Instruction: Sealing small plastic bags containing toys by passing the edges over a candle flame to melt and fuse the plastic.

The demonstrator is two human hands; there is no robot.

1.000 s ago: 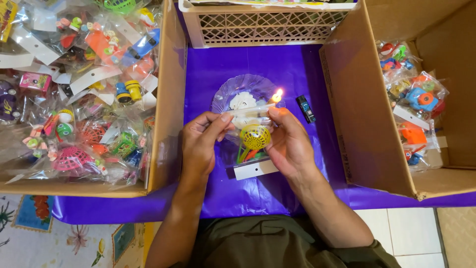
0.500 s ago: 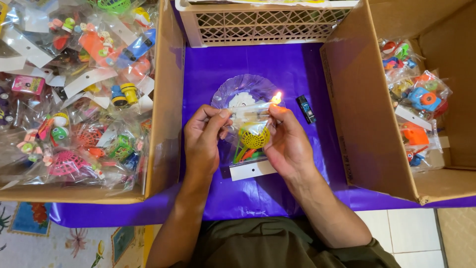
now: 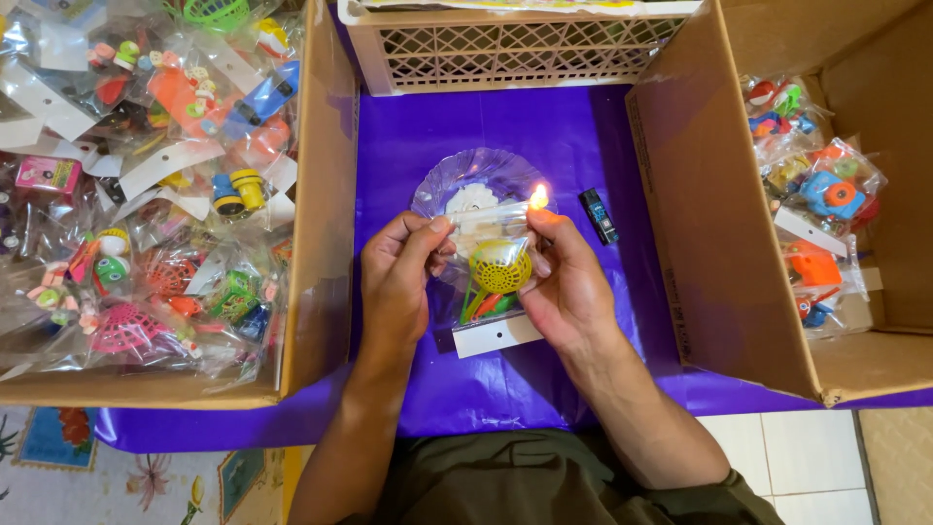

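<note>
**Toy packet held at a small flame**

Toy packet (image 3: pixel 491 277), a clear plastic bag with a yellow mesh piece and some green and orange bits inside, sits between both hands just above the purple table cover (image 3: pixel 573 146). A white card strip (image 3: pixel 498 333) hangs at its lower end, below the hands.

The left hand (image 3: pixel 398 282) pinches the packet's upper left edge between thumb and fingertips. The right hand (image 3: pixel 569 287) grips the right side of the packet, its fingers curled round the plastic and its thumb lying over the front. The packet's top edge stretches flat between the two hands.

At the tip of the right hand's fingers burns a small flame (image 3: pixel 537 197), touching or just beside the packet's top right corner; what carries the flame is hidden behind the fingers. Just beyond the hands lies a clear, scalloped plastic dish (image 3: pixel 457 180) with something white in its middle.

Beside the right hand, a little farther out, a small dark lighter (image 3: pixel 599 215) lies on the cover. A cardboard box (image 3: pixel 316 292) crammed with bagged toys stands outside the left hand, and a second cardboard box (image 3: pixel 700 262) with fewer bags stands outside the right. Beyond the dish is a cream lattice crate (image 3: pixel 505 49).
</note>
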